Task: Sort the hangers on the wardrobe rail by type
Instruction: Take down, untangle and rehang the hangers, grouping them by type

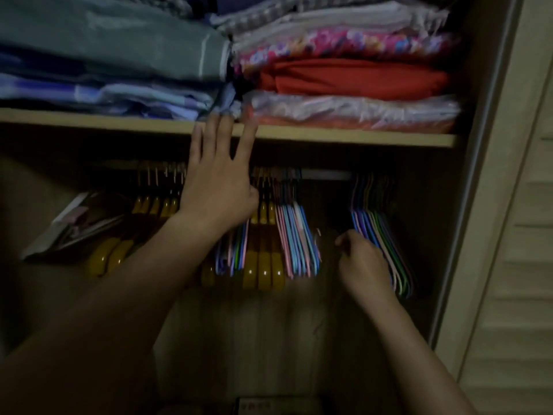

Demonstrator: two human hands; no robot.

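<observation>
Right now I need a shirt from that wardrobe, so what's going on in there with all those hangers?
A person is sorting hangers on the metal wardrobe rail. The left hand reaches up with fingers spread in front of the yellow-brown wooden hangers. The right hand is curled at the rightmost bunch of thin coloured wire hangers. Sorting isn't finished: another bunch of thin coloured hangers hangs beside the wooden ones. Folded fabrics lie on the shelf above.

- Bare rail [326, 175] stretch at 1 o'clock — open gap between two coloured wire hanger [299, 235] bunches.
- Shelf [359, 139] edge at 12 o'clock blocks upward reach.
</observation>
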